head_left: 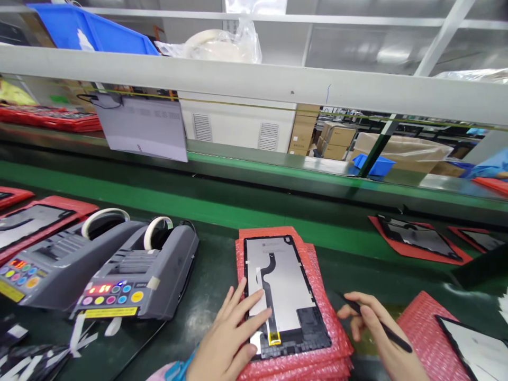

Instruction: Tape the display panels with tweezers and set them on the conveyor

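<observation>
A tablet screen panel (291, 283) lies back side up on a stack of red bubble-wrap bags (329, 323). A dark flex cable (269, 296) with a yellow end runs down its silver back, beside a white strip (259, 280). My left hand (234, 330) rests with spread fingers on the panel's left edge, fingertips over the strip and near the cable. Just right of the stack, my right hand (373, 317) is closed around a slim black pen-like tool (391, 336). Its thin tip points left, apart from the panel.
Two grey tape dispensers (137, 275) stand at left, with loose tape pieces (77, 336) in front. More panels on red bags lie at far left and right, including a nearby panel (476, 344). A green ledge (214, 206) and white shelf beam (254, 84) cross behind.
</observation>
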{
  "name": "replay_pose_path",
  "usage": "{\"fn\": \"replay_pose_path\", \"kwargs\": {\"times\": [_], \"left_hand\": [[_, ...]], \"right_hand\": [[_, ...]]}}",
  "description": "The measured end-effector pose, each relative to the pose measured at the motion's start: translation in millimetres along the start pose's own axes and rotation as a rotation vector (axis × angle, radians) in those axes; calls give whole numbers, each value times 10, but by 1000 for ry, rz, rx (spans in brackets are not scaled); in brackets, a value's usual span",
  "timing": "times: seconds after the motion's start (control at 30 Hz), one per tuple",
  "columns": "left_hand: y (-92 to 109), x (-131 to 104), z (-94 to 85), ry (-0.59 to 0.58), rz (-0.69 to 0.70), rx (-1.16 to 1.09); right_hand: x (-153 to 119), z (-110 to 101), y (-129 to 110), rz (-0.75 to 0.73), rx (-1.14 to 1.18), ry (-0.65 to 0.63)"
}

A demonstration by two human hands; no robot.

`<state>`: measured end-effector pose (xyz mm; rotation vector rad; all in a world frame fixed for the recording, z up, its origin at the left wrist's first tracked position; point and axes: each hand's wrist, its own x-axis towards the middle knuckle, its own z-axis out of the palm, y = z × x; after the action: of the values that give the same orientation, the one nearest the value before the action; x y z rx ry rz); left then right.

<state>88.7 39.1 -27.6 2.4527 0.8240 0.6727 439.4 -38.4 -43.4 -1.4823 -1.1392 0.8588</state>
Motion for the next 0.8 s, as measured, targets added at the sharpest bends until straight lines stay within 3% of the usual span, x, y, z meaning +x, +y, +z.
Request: {"fn": "replay_pose_path", "kwargs": {"times": [0.17, 0.3, 0.5, 0.63, 0.7, 0.8], "left_hand": [[62, -1, 59, 47, 11, -23], [86, 16, 65, 63, 5, -62], [45, -14, 6, 67, -12, -81], [-32, -58, -37, 163, -47, -124], [-71, -77, -45, 239, -153, -212], [-96, -67, -35, 320, -451, -444]], "right_hand": [[-87, 51, -44, -40, -21, -7], [13, 28, 25, -12, -27, -11], [56, 100, -84, 20, 29, 164], [-14, 77, -121, 44, 71, 196], [10, 3, -15, 89, 77, 164], [135, -79, 164, 213, 38, 87]]}}
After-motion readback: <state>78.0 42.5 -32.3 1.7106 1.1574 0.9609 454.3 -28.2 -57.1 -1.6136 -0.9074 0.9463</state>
